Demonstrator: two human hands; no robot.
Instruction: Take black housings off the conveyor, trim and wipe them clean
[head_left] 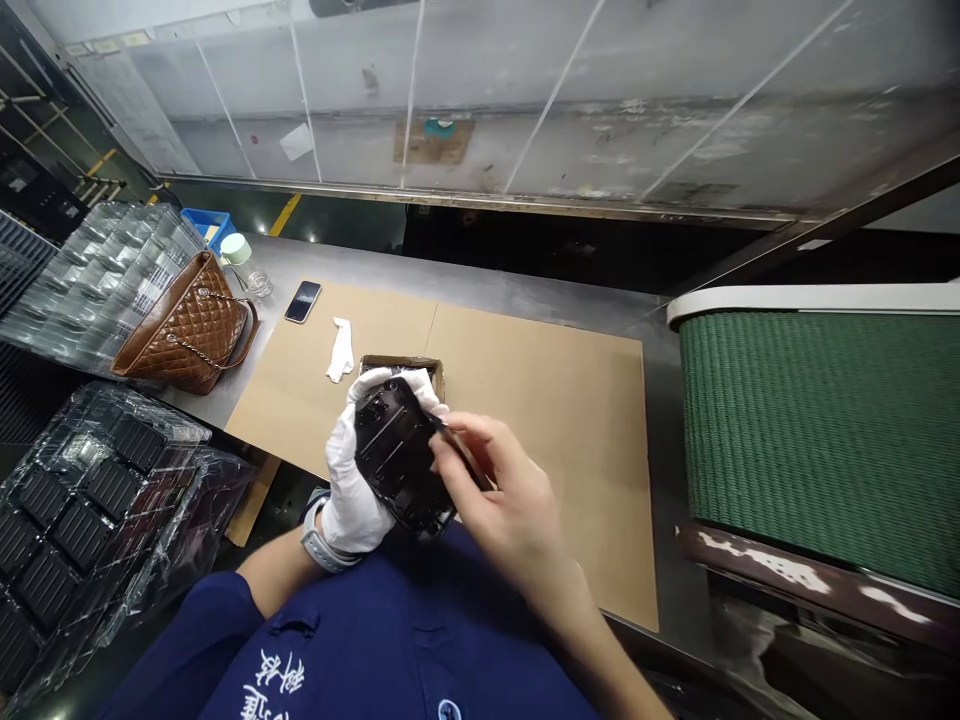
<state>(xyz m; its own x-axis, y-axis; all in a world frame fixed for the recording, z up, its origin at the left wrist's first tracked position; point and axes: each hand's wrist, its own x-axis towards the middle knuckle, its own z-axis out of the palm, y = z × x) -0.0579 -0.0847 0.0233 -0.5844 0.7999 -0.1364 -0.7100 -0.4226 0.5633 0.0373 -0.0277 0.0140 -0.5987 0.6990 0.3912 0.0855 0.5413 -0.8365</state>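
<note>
Clearly, the black casing (396, 460) sits between the two hands, in front of the blue shirt (450, 620) and on the near side of the small open box (401, 361) on the worktop (517, 296). Its long axis slants from far left to near right, closer to straight away from the body than across it. The gloved left hand (356, 495) cups its left side, fingers curled around the far end; the bare right hand (521, 500) comes in from the right, at the long edge rather than an end. Thumb and fingertips pinch a slim dark piece (466, 456) there (whether it is separate from the casing, I cannot tell).
</note>
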